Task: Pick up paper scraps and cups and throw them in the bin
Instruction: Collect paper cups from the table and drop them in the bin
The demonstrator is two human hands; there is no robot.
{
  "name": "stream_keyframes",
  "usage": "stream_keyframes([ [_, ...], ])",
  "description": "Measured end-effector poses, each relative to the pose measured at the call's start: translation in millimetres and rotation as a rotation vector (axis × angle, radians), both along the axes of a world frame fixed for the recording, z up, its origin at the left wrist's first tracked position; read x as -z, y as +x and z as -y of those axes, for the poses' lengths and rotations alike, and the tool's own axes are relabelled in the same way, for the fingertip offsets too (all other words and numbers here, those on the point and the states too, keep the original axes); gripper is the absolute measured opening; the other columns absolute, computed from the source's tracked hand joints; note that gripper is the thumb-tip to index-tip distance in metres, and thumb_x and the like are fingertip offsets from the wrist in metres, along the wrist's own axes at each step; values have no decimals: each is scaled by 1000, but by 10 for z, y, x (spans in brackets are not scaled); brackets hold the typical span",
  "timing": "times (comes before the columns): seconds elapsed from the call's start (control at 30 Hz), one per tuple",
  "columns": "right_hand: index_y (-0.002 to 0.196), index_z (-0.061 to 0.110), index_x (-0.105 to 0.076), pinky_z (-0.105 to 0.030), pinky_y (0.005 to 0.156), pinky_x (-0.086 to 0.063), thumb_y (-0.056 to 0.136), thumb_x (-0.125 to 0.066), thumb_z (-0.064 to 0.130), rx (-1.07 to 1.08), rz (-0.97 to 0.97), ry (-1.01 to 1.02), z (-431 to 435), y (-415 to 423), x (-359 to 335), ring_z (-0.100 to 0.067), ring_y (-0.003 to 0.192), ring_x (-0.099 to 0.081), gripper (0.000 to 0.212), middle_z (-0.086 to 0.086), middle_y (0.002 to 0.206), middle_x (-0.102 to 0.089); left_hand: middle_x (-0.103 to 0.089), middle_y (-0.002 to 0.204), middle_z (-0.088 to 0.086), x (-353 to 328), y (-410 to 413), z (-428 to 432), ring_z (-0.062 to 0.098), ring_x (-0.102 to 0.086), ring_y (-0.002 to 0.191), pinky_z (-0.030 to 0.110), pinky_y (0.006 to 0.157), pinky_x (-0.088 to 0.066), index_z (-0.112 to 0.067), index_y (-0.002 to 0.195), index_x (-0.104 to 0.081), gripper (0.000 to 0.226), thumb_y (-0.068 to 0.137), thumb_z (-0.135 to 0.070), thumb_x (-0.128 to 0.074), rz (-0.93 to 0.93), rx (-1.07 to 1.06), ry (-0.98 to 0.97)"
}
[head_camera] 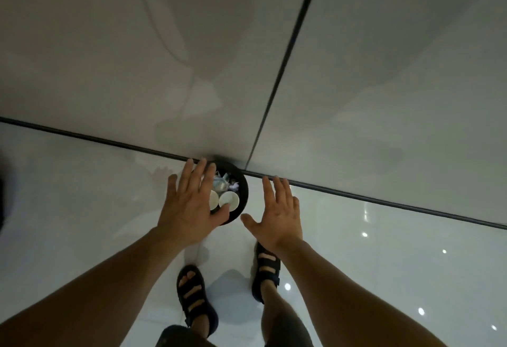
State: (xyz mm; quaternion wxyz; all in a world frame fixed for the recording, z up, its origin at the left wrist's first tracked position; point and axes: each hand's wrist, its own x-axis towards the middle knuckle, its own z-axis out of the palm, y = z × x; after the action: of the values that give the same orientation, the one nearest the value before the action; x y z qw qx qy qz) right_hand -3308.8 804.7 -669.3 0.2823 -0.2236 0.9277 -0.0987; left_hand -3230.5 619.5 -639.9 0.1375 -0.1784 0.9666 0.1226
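Glossy floor (82,182) (white), grey wall (137,44) — bin (245,190) beside

View downward at the foot of a wall (137,44) of large, smooth grey panels, divided by a thin dark joint (285,66). A dark strip (109,142) marks where it meets the glossy white floor (384,272). Small bright light spots (365,234) glint on the floor at right.

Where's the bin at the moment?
In the head view, the black bin stands on the floor at the foot of the wall, centre frame, partly covered by the left hand and just left of the right hand.
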Motion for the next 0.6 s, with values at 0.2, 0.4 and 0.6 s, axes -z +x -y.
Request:
stream_keyframes([
  [0.2, 154, 30, 9, -48, 119, 3, 88, -40, 70, 26, -44, 39, -536, 103, -1269, -23, 147, 22, 91, -1, 163, 15, -9, 160, 5, -1106, -87, -384, 27, -1, 148, 48, 116, -12, -18, 152, -16, 83, 88, -64, -41, -27, 2, 68],
  [0.4, 155, 27, 1, -49, 119, -5, 89, -43, 68, 270, -120, 67, -1112, 777, -2150, -24, 150, 13, 90, -3, 164, 5, -3, 162, 2, -1816, 201, -668, 23, 3, 148, 45, 117, -9, -21, 152, -14, 81, 88, -66, -37, 18, 215, 84],
  [0.6, 156, 28, 1, -49, 120, -6, 88, -42, 69, 603, -104, 60, -1713, 1742, -2631, -23, 150, 11, 90, -1, 164, 5, 1, 162, 0, -2371, 348, -1331, 22, 7, 147, 47, 117, -6, -24, 153, -7, 84, 86, -69, -32, 31, 505, 66],
])
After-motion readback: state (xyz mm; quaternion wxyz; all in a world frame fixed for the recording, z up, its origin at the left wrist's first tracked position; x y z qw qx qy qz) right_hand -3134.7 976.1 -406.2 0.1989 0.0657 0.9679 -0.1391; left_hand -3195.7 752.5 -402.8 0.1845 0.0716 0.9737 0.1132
